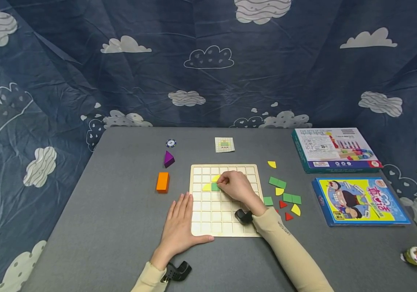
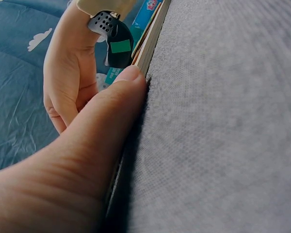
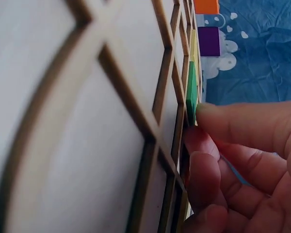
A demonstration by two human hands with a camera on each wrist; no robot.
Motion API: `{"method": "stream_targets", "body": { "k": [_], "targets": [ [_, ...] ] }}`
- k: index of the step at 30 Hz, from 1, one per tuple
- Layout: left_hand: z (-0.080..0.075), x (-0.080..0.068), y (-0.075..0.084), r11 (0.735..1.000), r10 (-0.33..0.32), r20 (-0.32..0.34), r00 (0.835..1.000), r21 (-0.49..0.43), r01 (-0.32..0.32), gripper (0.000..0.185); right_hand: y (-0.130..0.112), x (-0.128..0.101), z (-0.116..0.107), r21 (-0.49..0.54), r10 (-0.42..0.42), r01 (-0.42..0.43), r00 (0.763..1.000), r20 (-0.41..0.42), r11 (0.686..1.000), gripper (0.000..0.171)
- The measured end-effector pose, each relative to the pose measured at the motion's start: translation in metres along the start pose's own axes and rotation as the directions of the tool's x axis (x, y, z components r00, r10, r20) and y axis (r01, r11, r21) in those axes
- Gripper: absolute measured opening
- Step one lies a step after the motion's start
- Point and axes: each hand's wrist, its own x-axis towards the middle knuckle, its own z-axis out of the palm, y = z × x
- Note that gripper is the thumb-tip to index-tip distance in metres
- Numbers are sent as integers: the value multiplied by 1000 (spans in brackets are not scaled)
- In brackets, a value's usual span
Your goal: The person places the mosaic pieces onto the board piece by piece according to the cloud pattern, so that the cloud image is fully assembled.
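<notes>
A pale wooden grid board [image 1: 208, 211] lies in the middle of the grey table. My right hand [image 1: 226, 184] rests on it with curled fingers, its fingertips pinching the edge of a green tile [image 1: 214, 187] that sits in a cell. In the right wrist view the green tile [image 3: 190, 92] is at the fingertips [image 3: 208, 114]. Two yellow tiles [image 1: 206, 187] lie beside it in the grid. My left hand [image 1: 180, 221] lies flat on the table, with its thumb [image 2: 102, 131] against the board's edge [image 2: 148, 46].
Several loose green, yellow and red tiles [image 1: 285, 197] lie to the right of the board. An orange block [image 1: 162, 182], a purple pyramid [image 1: 168, 158] and a chip [image 1: 171, 143] are on the left, a pattern card [image 1: 224, 144] behind. Two boxes [image 1: 334, 150] lie on the right.
</notes>
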Motion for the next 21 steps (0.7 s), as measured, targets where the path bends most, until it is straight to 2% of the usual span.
{"method": "stream_targets", "body": {
  "k": [8, 15, 21],
  "targets": [
    [0, 0, 0, 1000, 5, -3, 1000, -9, -5, 130, 7, -11, -20, 37, 25, -25, 1000, 14, 999, 9],
    [0, 0, 0, 1000, -2, 5, 1000, -5, 2, 130, 26, -20, -49, -2, 58, -58, 996, -65, 998, 10],
    [0, 0, 0, 1000, -2, 12, 1000, -23, 2, 130, 47, -31, -68, -41, 102, -109, 983, -153, 993, 13]
  ]
}}
